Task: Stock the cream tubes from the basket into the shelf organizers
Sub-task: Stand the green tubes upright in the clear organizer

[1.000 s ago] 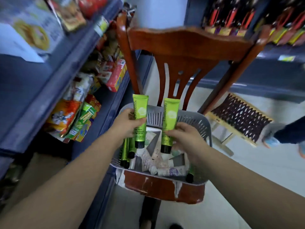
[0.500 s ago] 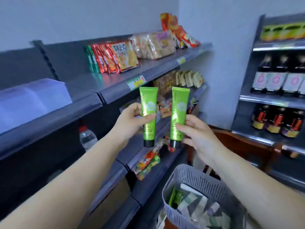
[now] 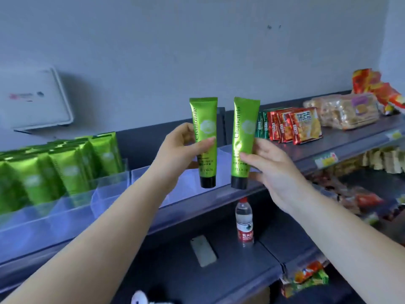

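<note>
A green tube point(image 3: 203, 137) is gripped by the left hand point(image 3: 179, 150), another tube point(image 3: 243, 137) by the right hand point(image 3: 274, 170); clear organizers point(image 3: 109, 187) and a water bottle point(image 3: 244, 220) are seen below the fingers point(image 3: 203, 144).

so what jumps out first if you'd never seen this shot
Two bright green cream tubes held up side by side, caps down, mid-frame: the left hand grips the left tube and the right hand pinches the right tube. Next, the rows of matching green tubes standing in the clear organizers on the shelf at left. A water bottle stands on the lower shelf beneath the hands.
</note>
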`<state>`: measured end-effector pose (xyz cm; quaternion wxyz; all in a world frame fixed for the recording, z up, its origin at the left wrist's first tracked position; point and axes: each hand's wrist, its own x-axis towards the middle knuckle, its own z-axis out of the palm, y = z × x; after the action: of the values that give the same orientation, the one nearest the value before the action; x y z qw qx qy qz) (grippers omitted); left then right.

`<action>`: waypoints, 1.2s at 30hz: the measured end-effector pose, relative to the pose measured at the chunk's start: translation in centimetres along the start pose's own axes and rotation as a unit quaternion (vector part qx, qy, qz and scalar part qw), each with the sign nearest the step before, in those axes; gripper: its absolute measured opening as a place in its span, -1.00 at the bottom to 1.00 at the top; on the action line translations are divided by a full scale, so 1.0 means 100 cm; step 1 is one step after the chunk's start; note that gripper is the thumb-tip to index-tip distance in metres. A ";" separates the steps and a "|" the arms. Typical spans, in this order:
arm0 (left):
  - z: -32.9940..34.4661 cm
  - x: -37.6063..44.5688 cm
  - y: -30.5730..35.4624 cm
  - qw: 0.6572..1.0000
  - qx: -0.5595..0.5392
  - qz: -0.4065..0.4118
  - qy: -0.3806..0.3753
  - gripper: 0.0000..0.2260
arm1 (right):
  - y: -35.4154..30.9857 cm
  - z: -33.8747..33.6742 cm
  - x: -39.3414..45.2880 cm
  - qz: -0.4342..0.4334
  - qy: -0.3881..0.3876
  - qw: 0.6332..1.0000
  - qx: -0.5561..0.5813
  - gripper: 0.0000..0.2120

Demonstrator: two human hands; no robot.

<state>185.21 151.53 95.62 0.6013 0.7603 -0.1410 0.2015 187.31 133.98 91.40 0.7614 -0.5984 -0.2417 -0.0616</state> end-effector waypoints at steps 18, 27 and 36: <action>-0.227 -0.043 0.002 0.985 0.064 0.029 0.159 -0.86 | 0.032 0.218 0.074 -0.047 -0.154 0.987 0.019 -0.83; -0.261 -0.057 -0.013 0.987 0.050 0.037 0.146 -0.69 | 0.068 0.242 0.103 0.001 -0.199 0.975 -0.101 -0.74; -0.261 -0.061 -0.031 0.989 0.038 0.022 0.143 -0.71 | 0.082 0.244 0.099 0.039 -0.243 0.949 -0.198 -0.64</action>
<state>177.67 177.38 95.20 0.5816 0.7424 -0.0631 0.3265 191.91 161.16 92.57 0.5476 -0.7430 -0.3788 0.0683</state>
